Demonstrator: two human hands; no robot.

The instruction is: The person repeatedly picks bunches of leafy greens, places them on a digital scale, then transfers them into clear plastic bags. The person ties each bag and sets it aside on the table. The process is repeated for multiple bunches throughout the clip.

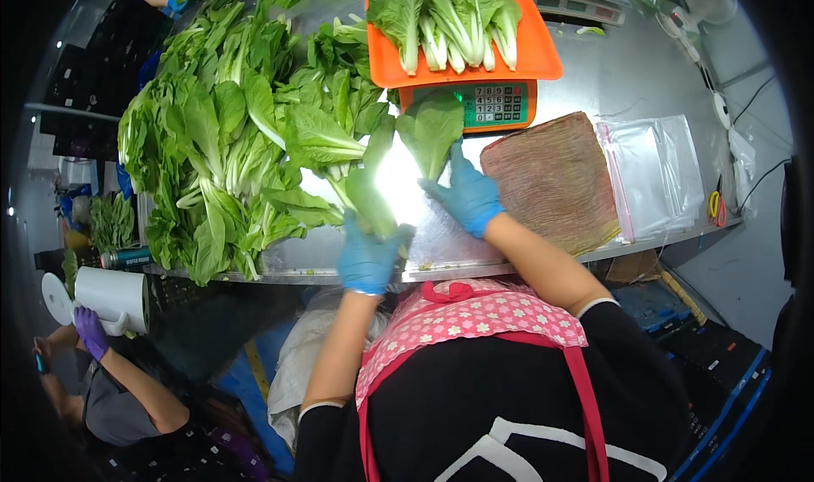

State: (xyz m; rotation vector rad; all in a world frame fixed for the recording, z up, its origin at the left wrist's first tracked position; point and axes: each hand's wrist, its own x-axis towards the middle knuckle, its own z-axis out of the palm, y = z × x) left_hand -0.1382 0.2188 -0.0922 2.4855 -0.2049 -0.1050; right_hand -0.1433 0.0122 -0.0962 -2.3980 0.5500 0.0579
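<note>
Over the metal table's near edge, my left hand (pixel 369 257), in a blue glove, closes on the lower end of a long green leaf (pixel 368 195). To its right my right hand (pixel 468 195), gloved the same way, pinches the stem end of a broad leaf (pixel 434 134) between thumb and fingers. That leaf's tip reaches the front of an orange scale (pixel 495 105) with a keypad. Several heads of leafy greens (pixel 449 16) lie side by side on the scale's orange tray (pixel 543 54). A large heap of loose greens (pixel 212 134) spreads to the left.
A folded brown cloth (pixel 551 185) lies right of my right hand, beside a stack of clear plastic bags (pixel 653 177). Another scale (pixel 572 5) stands at the back. A person with a purple glove (pixel 91 333) is near a white roll (pixel 114 297) at lower left; another's blue-gloved hand (pixel 176 4) is far left.
</note>
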